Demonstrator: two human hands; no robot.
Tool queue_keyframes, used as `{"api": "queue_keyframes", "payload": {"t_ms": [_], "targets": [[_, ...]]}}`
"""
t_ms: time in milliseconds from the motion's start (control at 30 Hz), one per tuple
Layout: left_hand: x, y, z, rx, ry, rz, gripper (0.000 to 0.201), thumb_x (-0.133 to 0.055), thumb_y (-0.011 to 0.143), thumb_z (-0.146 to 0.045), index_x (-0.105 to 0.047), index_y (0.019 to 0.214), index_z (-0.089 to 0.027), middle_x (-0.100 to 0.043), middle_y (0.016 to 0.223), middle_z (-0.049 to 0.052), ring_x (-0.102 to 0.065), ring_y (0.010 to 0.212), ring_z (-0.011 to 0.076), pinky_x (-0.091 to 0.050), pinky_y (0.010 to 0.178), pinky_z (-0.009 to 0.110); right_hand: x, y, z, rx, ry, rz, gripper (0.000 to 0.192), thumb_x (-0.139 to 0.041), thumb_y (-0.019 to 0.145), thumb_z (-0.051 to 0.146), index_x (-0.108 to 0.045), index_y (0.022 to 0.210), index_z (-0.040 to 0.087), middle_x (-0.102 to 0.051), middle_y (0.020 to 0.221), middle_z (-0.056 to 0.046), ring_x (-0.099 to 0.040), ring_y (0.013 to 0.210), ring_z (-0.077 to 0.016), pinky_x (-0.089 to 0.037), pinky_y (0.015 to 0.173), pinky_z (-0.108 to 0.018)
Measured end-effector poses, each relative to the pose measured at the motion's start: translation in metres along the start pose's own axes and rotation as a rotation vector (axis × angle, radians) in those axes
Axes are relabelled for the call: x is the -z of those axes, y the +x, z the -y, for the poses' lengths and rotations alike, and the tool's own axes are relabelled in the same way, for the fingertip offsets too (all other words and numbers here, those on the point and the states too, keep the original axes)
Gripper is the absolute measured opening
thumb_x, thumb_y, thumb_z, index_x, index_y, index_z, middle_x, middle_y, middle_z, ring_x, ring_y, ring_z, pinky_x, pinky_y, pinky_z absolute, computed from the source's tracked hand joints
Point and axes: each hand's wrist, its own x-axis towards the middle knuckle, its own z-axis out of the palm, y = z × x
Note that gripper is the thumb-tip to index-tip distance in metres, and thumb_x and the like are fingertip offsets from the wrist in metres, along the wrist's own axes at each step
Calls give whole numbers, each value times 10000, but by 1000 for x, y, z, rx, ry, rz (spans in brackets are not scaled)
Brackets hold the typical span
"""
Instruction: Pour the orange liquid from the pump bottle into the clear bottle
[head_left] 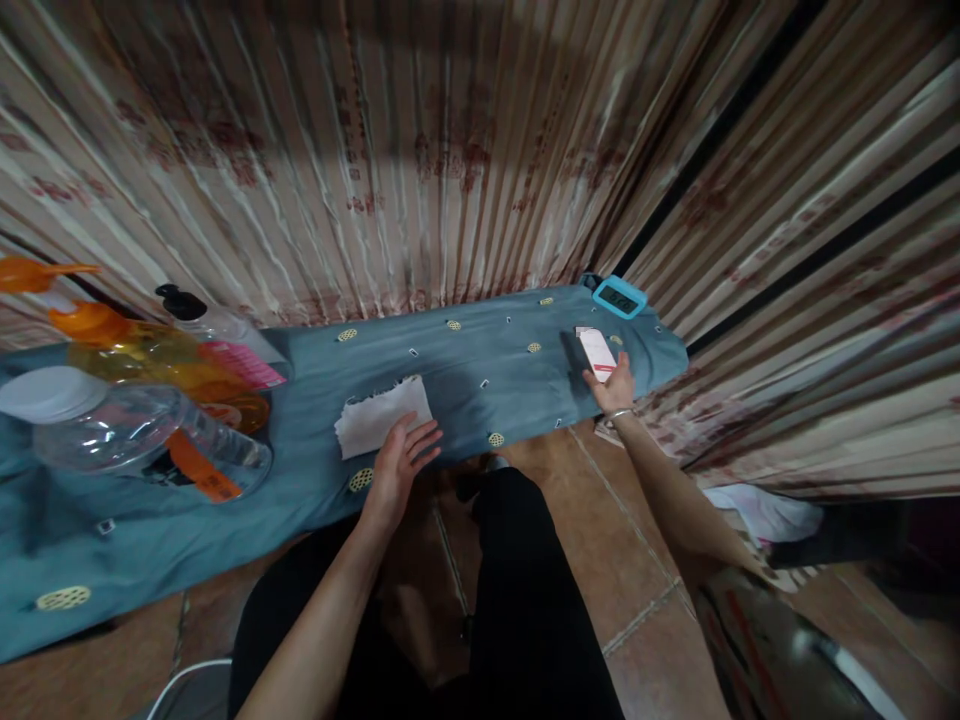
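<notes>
My left hand (400, 466) lies at the right edge of a pale cloth piece (373, 418) with frayed edges. Its fingers are stretched out and slightly apart, and a fingertip overlaps the cloth. Farther right, my right hand (615, 388) grips the near end of a small white box (597, 350) with a red band. The box is tilted, with its far end pointing toward the curtain. Whether it touches the tabletop is hard to tell. Just beyond the box stands a blue-framed digital timer (620, 297).
A teal cloth with pineapple prints (465, 375) covers the narrow table. At the left are a clear bottle with a white cap (142, 435), an orange pump bottle (169, 370) and a black-topped bottle (225, 328). Pleated curtains (420, 160) hang behind and at right.
</notes>
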Motion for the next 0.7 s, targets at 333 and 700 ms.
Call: {"api": "queue_keyframes", "payload": {"t_ms": [333, 700], "targets": [[41, -2, -26, -38, 96, -70, 685, -738, 721, -649, -563, 1233, -229, -756, 1112, 85, -710, 1067, 250, -547, 926, 380, -15, 64, -36, -290, -297, 19, 388, -650, 948, 356, -589, 1290, 184, -623, 1316, -100, -658, 1101, -241, -556, 918, -461], [49, -17, -51, -123, 245, -179, 797, -765, 658, -670, -562, 1244, -169, -757, 1102, 135, -723, 1037, 277, -559, 926, 399, -16, 40, -23, -179, -100, 22, 411, -653, 942, 373, -579, 1304, 194, -612, 1331, -94, -647, 1125, -256, -560, 911, -484]]}}
